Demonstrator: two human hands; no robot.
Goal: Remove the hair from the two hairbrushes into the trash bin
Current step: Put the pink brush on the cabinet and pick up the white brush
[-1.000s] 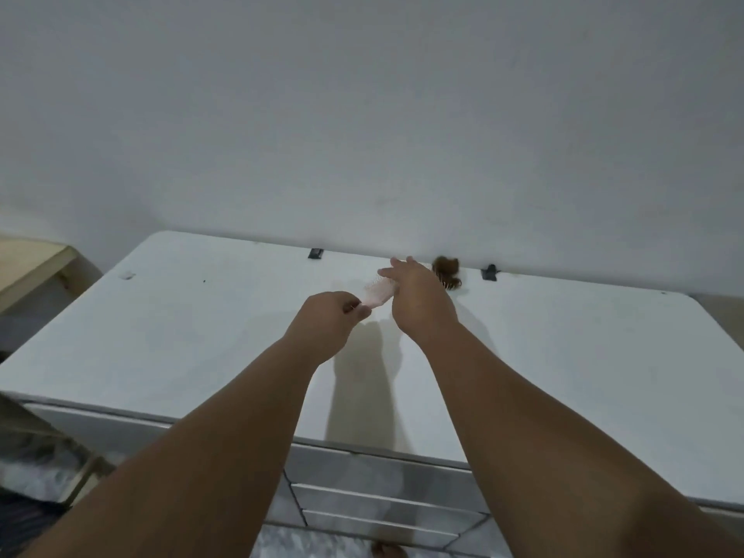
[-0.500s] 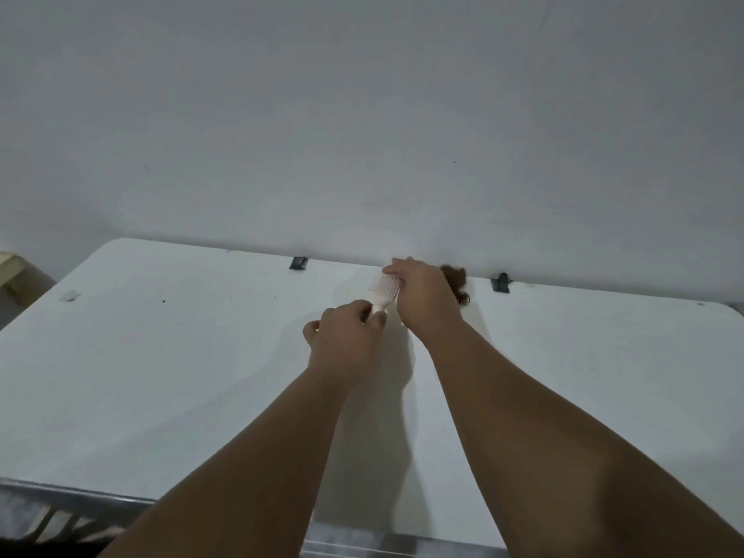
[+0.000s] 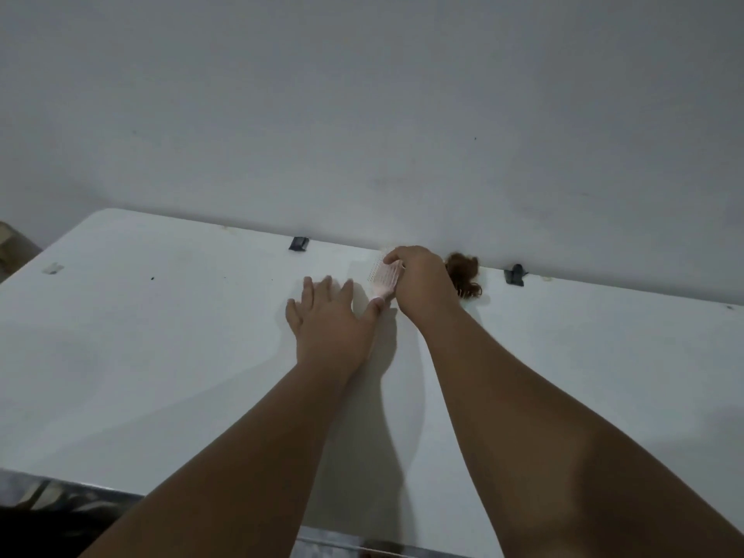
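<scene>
A small pale pink hairbrush (image 3: 383, 280) with white bristles lies near the far edge of the white table (image 3: 161, 336). My right hand (image 3: 422, 283) curls its fingers over the brush head. My left hand (image 3: 328, 320) is flat on the table with fingers spread, its thumb beside the brush handle. A brown clump of hair (image 3: 465, 277) sits behind my right hand against the wall; whether a second brush lies under it is hidden. No trash bin is in view.
A grey wall (image 3: 362, 114) rises right behind the table. Two small dark clips (image 3: 298, 243) (image 3: 514, 273) sit on the table's far edge. A small pale scrap (image 3: 52, 269) lies at the far left. The table's near edge (image 3: 60, 483) runs at lower left.
My left hand let go of the brush handle and opened flat on the table. My right hand stays on the brush head near the wall. The camera has moved closer.
</scene>
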